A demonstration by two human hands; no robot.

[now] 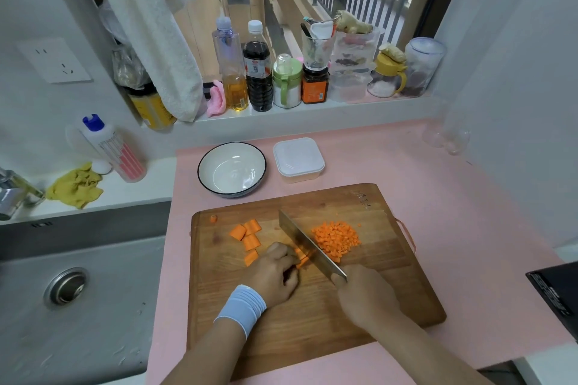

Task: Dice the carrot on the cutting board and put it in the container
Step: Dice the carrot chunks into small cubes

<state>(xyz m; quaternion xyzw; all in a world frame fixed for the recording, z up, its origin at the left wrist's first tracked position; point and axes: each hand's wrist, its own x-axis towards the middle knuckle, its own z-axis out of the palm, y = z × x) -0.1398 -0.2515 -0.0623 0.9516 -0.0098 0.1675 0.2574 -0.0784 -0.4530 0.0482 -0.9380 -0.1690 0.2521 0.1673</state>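
A wooden cutting board (312, 322) lies on the pink counter. My left hand (275, 275), with a blue wristband, holds carrot strips (301, 256) down with curled fingers. My right hand (364, 294) grips the handle of a cleaver (309, 244), whose blade stands against the strips. A pile of diced carrot (337, 239) lies right of the blade. Several larger carrot chunks (248, 234) lie to the left. Behind the board stand a white bowl (232, 169) with a dark rim and a lidded white plastic container (298, 159).
A steel sink (72, 291) lies to the left of the counter. A yellow cloth (75, 186) and a dish soap bottle (114, 148) sit on its ledge. Bottles and jars (256, 69) line the windowsill. A black object (556, 291) sits at the right edge.
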